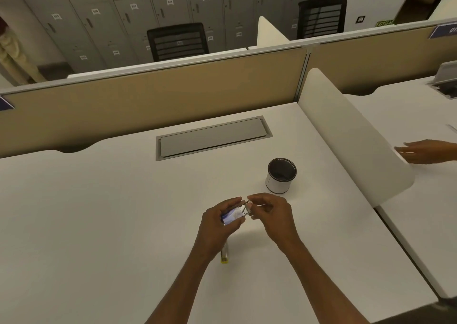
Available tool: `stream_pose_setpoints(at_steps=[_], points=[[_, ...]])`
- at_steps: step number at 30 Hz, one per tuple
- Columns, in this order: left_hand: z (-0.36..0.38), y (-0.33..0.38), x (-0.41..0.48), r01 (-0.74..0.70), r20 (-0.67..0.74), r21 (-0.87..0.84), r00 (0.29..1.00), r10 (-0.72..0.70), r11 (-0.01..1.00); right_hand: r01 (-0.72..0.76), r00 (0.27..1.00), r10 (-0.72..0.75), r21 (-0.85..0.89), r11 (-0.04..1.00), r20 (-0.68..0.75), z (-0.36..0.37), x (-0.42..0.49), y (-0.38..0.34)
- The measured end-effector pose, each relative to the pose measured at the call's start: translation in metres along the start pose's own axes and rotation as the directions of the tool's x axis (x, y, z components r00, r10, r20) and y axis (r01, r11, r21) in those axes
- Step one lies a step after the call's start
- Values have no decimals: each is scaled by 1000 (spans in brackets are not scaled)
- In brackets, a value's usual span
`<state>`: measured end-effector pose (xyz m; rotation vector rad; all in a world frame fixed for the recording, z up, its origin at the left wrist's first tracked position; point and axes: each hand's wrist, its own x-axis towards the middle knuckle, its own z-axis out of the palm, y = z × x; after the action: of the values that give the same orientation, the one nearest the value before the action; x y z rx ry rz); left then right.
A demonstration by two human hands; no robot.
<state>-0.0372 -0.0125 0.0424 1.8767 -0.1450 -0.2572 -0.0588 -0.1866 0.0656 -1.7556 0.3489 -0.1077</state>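
My left hand (217, 221) grips a small blue-and-white box (232, 216) a little above the white desk (99, 212). The box's end flap stands open toward my right hand (270, 212), whose thumb and fingers pinch at that open end. What the fingers pinch is too small to tell. Both hands meet near the middle of the desk. A thin clear stick with a yellow end (224, 255) lies on the desk under my left wrist, partly hidden by it.
A white cup with a dark inside (281, 175) stands empty just beyond my hands. A grey cable hatch (212, 138) sits further back. A white curved divider (351, 135) borders the right side; another person's hand (425, 150) reaches in past it.
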Motion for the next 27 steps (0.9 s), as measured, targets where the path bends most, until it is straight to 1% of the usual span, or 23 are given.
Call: stream_pose_setpoints(at_steps=[3, 7, 9, 10, 12, 13, 15, 16, 18, 20, 22, 24, 27], points=[[-1, 1, 0, -3, 4, 14, 1000, 3, 1000, -57, 998, 58, 105, 993, 0, -3, 0, -3], [-2, 2, -1, 0, 9, 5, 1000, 0, 1000, -60, 998, 61, 102, 993, -9, -6, 0, -5], [-1, 2, -1, 10, 4, 5, 1000, -10, 1000, -39, 999, 41, 51, 998, -33, -5, -1, -5], [0, 2, -1, 13, 0, 0, 1000, -13, 1000, -1, 999, 1, 5, 1000, -50, -5, -2, -5], [2, 2, -2, 10, -5, -14, 1000, -10, 1000, 140, 987, -150, -150, 979, -59, -3, -4, -1], [3, 2, -2, 6, -10, -19, 1000, -6, 1000, 225, 970, -242, -258, 940, -37, -2, -5, 2], [4, 2, -2, 0, -11, -28, 1000, -1, 1000, 362, 919, -393, -483, 797, 42, 0, -6, 4], [4, 2, -2, -1, -7, -32, 1000, 1, 999, 404, 897, -432, -568, 717, 93, -1, -5, 1], [4, 1, -2, 3, 2, -34, 1000, -3, 999, 469, 862, -463, -669, 577, 205, -1, -4, -6], [3, 1, -2, 4, 11, -24, 1000, -4, 1000, 520, 836, -450, -715, 467, 315, -2, -3, -13], [2, 0, -3, 3, 17, -13, 1000, -3, 1000, 558, 814, -423, -737, 382, 397, -5, 0, -20], [1, 0, -4, 7, 21, -23, 1000, -7, 1000, 592, 789, -415, -743, 313, 454, -9, 3, -26], [0, -1, -5, 13, 30, -34, 999, -12, 999, 626, 756, -423, -742, 241, 500, -12, 7, -34]])
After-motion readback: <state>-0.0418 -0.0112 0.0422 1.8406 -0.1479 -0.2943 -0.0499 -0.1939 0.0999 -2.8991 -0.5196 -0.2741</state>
